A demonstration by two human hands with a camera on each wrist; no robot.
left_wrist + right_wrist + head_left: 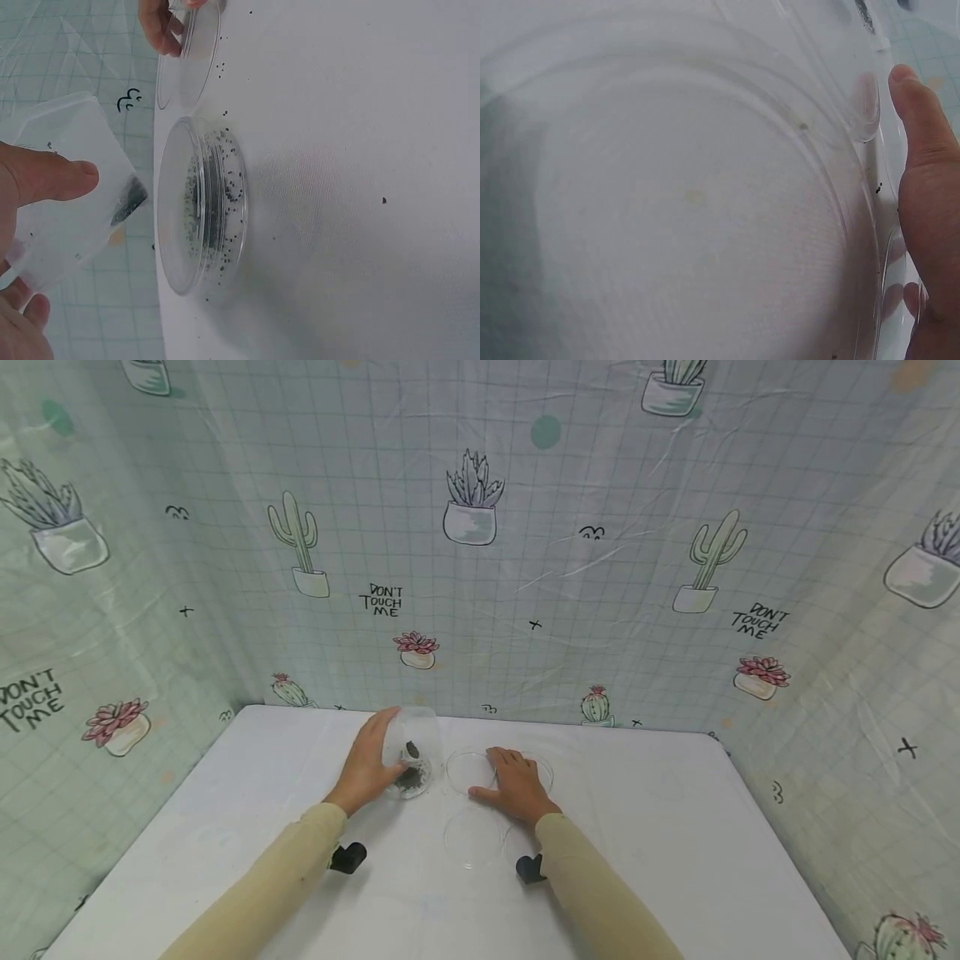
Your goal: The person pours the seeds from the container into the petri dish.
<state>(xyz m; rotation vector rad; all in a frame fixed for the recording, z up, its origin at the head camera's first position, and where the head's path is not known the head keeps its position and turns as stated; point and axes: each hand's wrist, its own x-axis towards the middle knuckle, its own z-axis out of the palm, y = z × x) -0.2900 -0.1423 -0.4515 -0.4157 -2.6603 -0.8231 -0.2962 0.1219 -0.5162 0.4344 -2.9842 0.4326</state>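
My left hand holds a clear plastic bag tilted, its thumb across the near face. Dark granules have gathered in the bag's lower corner. Just below, a clear round dish stands on the table with a dark heap and scattered bits inside. To its right, my right hand rests at the edge of an empty clear dish, thumb spread from the fingers. Another clear dish lies partly hidden behind this hand. Where the right fingertips touch is hard to see.
Nearer on the white table lie two more clear dishes, the left one faint and the other partly covered by the right forearm. Stray dark specks dot the surface. A cactus-print curtain encloses the back and sides.
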